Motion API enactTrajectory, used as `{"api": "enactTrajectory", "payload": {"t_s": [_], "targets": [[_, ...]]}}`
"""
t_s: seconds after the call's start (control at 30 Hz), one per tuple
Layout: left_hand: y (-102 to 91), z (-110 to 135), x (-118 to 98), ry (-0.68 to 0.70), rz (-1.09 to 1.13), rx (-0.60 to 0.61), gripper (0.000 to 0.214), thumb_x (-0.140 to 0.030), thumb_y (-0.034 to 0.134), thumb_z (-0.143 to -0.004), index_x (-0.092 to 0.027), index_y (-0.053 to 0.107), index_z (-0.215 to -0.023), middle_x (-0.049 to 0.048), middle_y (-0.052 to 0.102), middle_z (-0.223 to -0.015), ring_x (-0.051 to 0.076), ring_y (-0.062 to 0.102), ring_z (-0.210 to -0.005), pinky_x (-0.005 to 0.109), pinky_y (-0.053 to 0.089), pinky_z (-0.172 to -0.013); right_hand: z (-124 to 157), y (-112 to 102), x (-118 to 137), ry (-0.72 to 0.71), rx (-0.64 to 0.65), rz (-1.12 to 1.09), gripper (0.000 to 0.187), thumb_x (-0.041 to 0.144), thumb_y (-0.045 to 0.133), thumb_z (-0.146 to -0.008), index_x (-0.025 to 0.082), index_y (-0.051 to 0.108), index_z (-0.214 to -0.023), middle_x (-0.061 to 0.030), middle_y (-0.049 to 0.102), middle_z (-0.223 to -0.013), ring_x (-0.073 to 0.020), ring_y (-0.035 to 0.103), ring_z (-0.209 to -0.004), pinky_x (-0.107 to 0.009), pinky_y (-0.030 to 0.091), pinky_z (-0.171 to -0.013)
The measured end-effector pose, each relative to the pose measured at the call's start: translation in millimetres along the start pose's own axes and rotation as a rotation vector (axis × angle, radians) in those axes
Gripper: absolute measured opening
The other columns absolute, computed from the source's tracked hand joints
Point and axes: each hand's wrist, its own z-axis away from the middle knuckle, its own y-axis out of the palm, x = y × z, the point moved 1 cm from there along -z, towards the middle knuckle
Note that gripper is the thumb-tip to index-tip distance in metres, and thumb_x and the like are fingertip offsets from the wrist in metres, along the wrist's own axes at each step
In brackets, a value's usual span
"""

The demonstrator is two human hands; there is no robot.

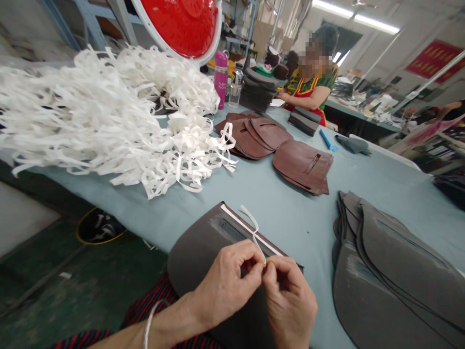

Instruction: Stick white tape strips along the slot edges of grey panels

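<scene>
Beyond the grey panel, brown pieces.

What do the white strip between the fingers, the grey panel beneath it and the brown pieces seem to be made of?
White strip: perhaps thin, matte paper or cloth tape, judging by its loose curl.
Grey panel: possibly leather or imitation leather; dull, suede-like face with pale smudges.
Brown pieces: likely leather, real or imitation, given the smooth surface and soft sheen.

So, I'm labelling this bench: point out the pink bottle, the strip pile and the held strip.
Pink bottle [220, 81], head view: its body.
Strip pile [105, 116], head view: middle.
Held strip [256, 227], head view: bent free part.
</scene>
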Motion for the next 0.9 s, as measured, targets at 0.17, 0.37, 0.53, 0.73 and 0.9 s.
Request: {"api": "enactTrajectory", "payload": {"t_s": [0.17, 0.37, 0.53, 0.73, 0.9], "targets": [[-2.4, -1, 0, -0.017, 0.043, -0.007, 0.015, -0.018, 0.050, -0.085, -0.018, 0.056, -0.071, -0.0015, 0.057, -0.069, 0.011, 0.051, -0.065, 0.021, 0.039, -0.063, 1, -4, -13, 0.385, 0.023, -0.213, 0.025, 0.041, 0.059, -0.085, 0.018, 0.062, -0.073, -0.0002, 0.064, -0.069, -0.0129, 0.060, -0.063, -0.023, 0.048, -0.062], [7.7, 8, 4, 0.137, 0.005, 0.123, 0.015, -0.009, 0.049, -0.081, -0.018, 0.057, -0.073, 0.0002, 0.060, -0.075, 0.012, 0.054, -0.072, 0.021, 0.040, -0.069, -9, 0, -16, 0.729, 0.195, -0.787, 0.032, 0.046, 0.059, -0.084, 0.019, 0.061, -0.101, -0.0029, 0.067, -0.084, -0.0141, 0.061, -0.069, -0.027, 0.050, -0.063], [13.0, 26, 11, 0.160, -0.045, 0.612, 0.015, -0.005, 0.059, -0.073, -0.020, 0.061, -0.069, -0.0021, 0.061, -0.071, 0.011, 0.052, -0.064, 0.020, 0.036, -0.061, -21, -9, -13, 0.784, 0.099, -0.969, 0.038, 0.037, 0.072, -0.077, 0.020, 0.060, -0.108, 0.0037, 0.056, -0.072, -0.0052, 0.044, -0.051, -0.016, 0.035, -0.043], [2.2, 12, 12, -0.082, 0.061, 0.322, 0.017, -0.035, 0.055, -0.088, -0.021, 0.065, -0.091, -0.0001, 0.065, -0.083, 0.013, 0.057, -0.073, 0.022, 0.039, -0.066, -7, -10, -9, 0.695, 0.231, -0.698, 0.038, 0.048, 0.062, -0.083, 0.018, 0.064, -0.106, 0.0080, 0.040, -0.058, -0.0033, 0.025, -0.046, -0.016, 0.020, -0.041], [-8.2, -5, 9, -0.174, 0.325, 0.029, 0.032, -0.046, 0.054, -0.088, -0.019, 0.060, -0.102, -0.0007, 0.060, -0.081, 0.012, 0.053, -0.072, 0.022, 0.042, -0.067, 3, -5, -11, 0.421, 0.224, -0.320, 0.037, 0.046, 0.057, -0.086, 0.018, 0.066, -0.109, 0.0047, 0.048, -0.057, -0.0082, 0.042, -0.050, -0.019, 0.034, -0.045]]}}
